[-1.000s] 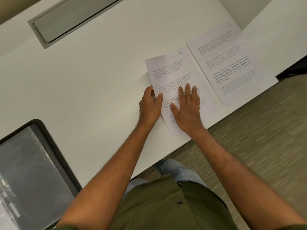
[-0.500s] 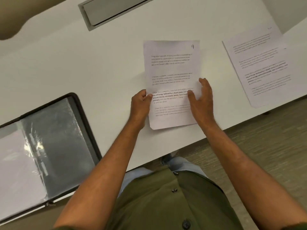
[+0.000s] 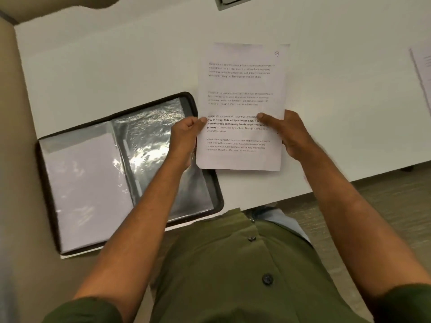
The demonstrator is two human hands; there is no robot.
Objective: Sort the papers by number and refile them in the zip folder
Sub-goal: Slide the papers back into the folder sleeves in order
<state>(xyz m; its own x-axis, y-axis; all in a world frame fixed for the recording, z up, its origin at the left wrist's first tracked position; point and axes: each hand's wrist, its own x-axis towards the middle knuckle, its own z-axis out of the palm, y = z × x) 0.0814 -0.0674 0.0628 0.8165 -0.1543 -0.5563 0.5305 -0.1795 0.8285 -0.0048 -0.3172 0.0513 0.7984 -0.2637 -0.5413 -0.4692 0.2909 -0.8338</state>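
At the bottom of the frame an olive button shirt is filling the near view, with both forearms reaching up from it toward the centre. The left hand is pinching the left edge of the sheet numbered 9, thumb on top of the print, and the right hand is gripping the right edge the same way, so both grips are closed on this one paper. The sheet is sitting at centre frame, its lower left corner overlapping the right rim of the open zip folder; whether it is lifted off the white worktop or resting on it, I cannot tell. The folder is lying at left centre, its clear plastic sleeve glaring under the light and a filed white page showing on its left side. Another printed sheet is lying at the far right edge, well apart. A grey recessed hatch is peeking in at the top. The risk from here is likely a crumpled or snagged page: the sleeve looks limp and reflective, so its opening may be hard to find, and pushing thin paper against it could buckle the sheet. Filing 9 out of order would also undo the sorting.
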